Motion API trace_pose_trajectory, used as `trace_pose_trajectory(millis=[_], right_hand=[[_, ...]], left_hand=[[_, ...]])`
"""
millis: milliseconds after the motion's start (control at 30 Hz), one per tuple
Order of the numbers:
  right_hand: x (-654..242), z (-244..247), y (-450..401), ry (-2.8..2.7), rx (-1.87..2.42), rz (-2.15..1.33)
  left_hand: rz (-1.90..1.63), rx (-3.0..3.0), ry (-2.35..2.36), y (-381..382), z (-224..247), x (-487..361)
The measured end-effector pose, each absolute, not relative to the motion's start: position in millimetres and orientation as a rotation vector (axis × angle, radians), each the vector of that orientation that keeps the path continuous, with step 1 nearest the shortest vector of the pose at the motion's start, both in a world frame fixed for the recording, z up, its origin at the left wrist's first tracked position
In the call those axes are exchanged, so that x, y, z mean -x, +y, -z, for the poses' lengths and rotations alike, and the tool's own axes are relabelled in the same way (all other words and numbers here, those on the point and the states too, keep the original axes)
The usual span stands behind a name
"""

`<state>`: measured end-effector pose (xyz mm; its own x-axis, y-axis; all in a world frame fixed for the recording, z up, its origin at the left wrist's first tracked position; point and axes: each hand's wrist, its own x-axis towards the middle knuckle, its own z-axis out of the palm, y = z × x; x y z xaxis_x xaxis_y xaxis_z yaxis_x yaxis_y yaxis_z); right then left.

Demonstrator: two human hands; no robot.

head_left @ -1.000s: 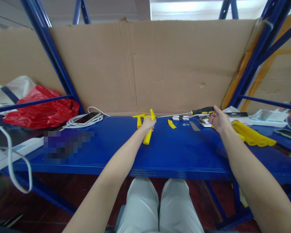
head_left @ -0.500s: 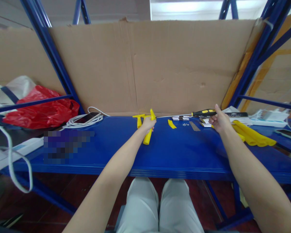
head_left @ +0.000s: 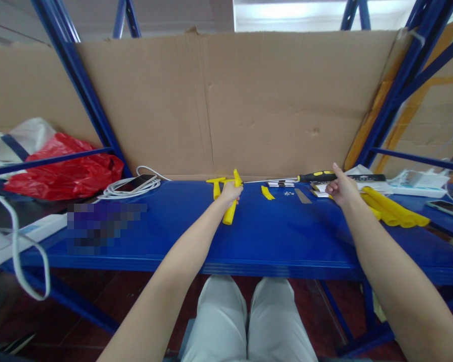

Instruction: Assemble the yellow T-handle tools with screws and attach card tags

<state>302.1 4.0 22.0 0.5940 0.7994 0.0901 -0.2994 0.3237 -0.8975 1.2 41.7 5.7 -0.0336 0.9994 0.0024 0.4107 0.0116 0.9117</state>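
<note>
My left hand is closed around a yellow plastic T-shaped handle, which is held tilted above the blue table. A second yellow T-shaped piece lies just to its left. In my right hand is the butt of a long screwdriver with a black and yellow grip. Its thin shaft runs left, level, up to the yellow handle; my left hand hides where the tip meets it. Between my hands lie a yellow flat piece, small screws and a thin metal strip.
Yellow tubular parts lie beside my right forearm, near a white power strip. Small stacked packs sit at the back. To the left are a coiled white cable and a red bag. A cardboard panel stands behind.
The screwdriver has shifted very slightly to the left in my right hand. My left hand and the yellow handle stay where they were.
</note>
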Motion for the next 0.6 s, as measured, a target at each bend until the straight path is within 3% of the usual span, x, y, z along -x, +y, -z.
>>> trace_pose_trajectory(millis=[600], right_hand=[[-300.3, -21.2, 2.0, -0.538, 1.126, -0.860]], left_hand=[[-0.996, -1.508, 1.554, 39.6, -7.0, -1.9]])
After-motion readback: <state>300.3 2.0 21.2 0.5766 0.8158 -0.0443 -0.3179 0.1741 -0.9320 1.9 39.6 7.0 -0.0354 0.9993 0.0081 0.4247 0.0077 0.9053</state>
